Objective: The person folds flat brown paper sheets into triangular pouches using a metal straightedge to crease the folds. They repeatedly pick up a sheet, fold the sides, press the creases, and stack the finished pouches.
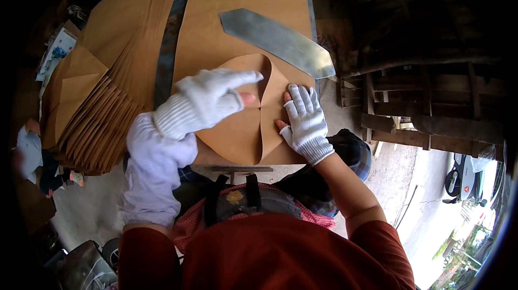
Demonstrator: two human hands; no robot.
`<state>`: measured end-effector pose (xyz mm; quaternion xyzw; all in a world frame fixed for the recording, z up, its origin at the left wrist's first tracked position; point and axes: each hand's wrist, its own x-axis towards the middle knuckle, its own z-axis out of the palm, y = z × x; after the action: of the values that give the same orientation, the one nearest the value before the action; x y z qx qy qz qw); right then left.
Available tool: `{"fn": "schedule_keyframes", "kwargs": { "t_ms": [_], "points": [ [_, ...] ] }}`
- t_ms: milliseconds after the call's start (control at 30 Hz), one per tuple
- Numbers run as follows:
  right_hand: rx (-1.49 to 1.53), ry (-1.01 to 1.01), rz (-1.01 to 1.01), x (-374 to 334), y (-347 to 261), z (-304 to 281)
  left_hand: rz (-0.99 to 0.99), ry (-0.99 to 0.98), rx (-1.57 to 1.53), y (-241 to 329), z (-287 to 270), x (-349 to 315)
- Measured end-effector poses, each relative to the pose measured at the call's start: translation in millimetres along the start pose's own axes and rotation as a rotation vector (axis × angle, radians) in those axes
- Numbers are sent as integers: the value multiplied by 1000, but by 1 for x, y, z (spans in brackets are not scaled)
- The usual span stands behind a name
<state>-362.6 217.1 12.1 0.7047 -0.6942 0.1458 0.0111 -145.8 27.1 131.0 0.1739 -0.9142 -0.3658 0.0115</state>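
A sheet of brown kraft paper lies on the table in front of me, its near end opened into a rounded, folded shape (229, 131) like the bottom of a paper bag. Over the left part of this fold is my left hand (208, 98), in a white knit glove, with the index finger stretched out and the thumb tip bare; it holds nothing. My right hand (307, 120), gloved too with bare thumb and finger parts, rests flat on the right edge of the fold, fingers spread. Beyond it a flat metal plate (275, 39) with angled ends lies on the paper.
Left of a dark metal strip (171, 42) sits a fanned stack of folded brown paper bags (89, 128). Wooden racks (426, 96) stand on the right. A motor scooter (461, 179) is parked at the far right. At the left edge a person's sleeve (29, 147) shows.
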Motion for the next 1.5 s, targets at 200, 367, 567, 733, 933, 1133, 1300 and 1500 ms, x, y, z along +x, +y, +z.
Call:
{"fn": "schedule_keyframes", "kwargs": {
  "t_ms": [200, 367, 567, 733, 933, 1133, 1300, 1500],
  "points": [
    [-41, 16, -63, 67, -26, 21, -252, 576, -501, -156, 65, -111],
    [-13, 58, -107, 81, -24, 31, -56, 479, -58, -138, 84, -109],
    [-54, 62, -108, 81, -26, 32, -82, 515, 442, -111, 99, -93],
    [-32, 69, -118, 82, -26, 33, -70, 478, 504, -103, 94, -91],
    [-15, 70, -105, 83, -21, 31, -171, 340, 563, -96, 94, -89],
    [14, 114, 366, 129, 57, 15, -268, 199, 632, -87, 90, -83],
    [-194, -337, 599, 159, 58, -23, -250, 106, 599, -73, 73, -46],
    [116, 220, 501, 142, 44, -42, -192, 413, 557, -89, 94, -7]
  ]
}}
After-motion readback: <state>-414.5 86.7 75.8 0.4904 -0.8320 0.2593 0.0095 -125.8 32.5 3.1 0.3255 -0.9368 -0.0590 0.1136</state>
